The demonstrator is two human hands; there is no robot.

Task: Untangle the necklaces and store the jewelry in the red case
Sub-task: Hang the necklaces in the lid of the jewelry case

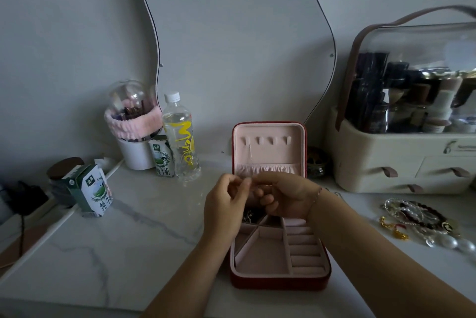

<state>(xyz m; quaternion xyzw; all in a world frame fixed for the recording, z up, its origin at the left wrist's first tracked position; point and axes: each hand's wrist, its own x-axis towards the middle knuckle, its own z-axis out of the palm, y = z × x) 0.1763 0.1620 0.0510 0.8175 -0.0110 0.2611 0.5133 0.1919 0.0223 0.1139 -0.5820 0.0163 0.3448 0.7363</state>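
Left hand: fingers curled, thumb and forefinger pinching one end of what I take for a fine chain.
Right hand: curled as well, pinching the other end, knuckles close by the left.
Chain axis: side to side between the two pinches, held just over the red case.
Hooks: straight beyond both hands, in the upright lid. I see a hung chain on the leftmost one.
Next move, my guess: carry it forward to a free hook. The right hand sits nearer those.
Jewelry pile: on the bench, well off to the right of the right hand.
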